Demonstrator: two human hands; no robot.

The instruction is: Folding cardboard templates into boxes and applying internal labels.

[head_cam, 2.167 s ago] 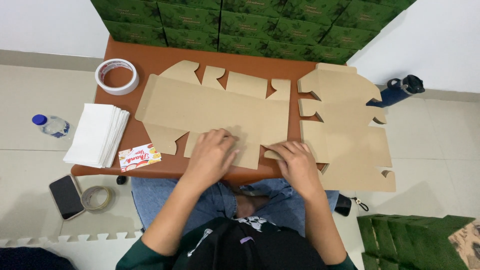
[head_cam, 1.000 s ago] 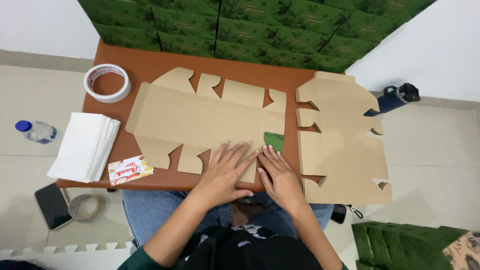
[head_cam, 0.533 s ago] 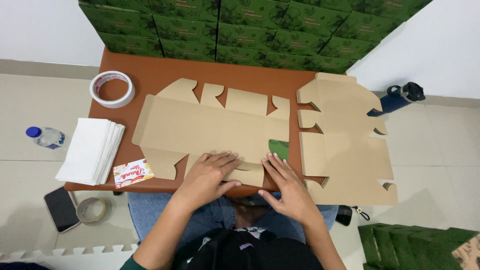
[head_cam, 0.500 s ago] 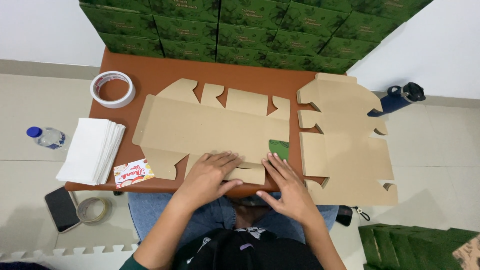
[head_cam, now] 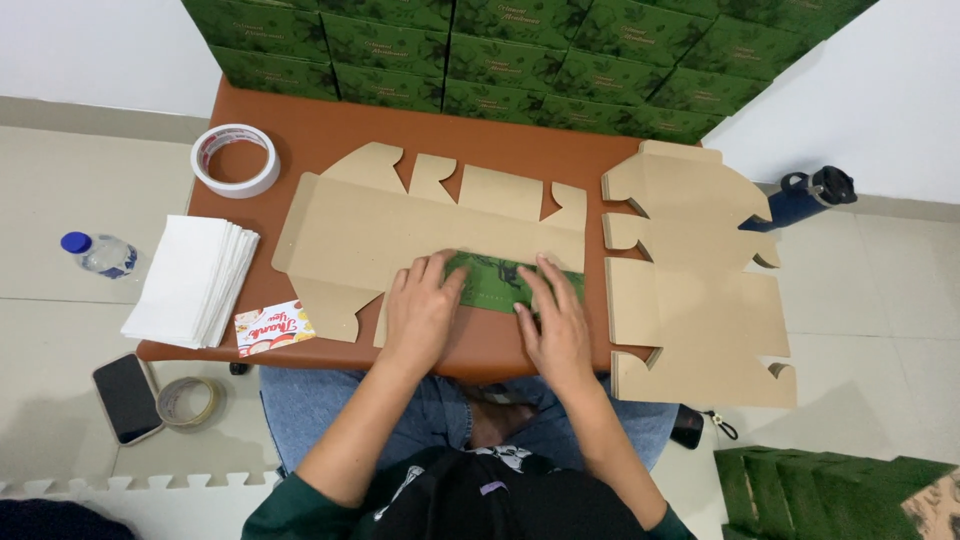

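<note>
Flat cardboard box blank [head_cam: 430, 225] spread on brown table [head_cam: 330, 130], near panel folded over, green side up. Left hand [head_cam: 420, 310] and right hand [head_cam: 555, 325] pressing flat on that fold, fingers extended, gripping nothing.

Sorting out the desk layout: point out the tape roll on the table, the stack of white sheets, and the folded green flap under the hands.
tape roll [head_cam: 235, 160], head view, on its white outer rim.
stack of white sheets [head_cam: 185, 280], head view, middle of the top sheet.
green flap [head_cam: 490, 282], head view, printed face between the hands.
</note>
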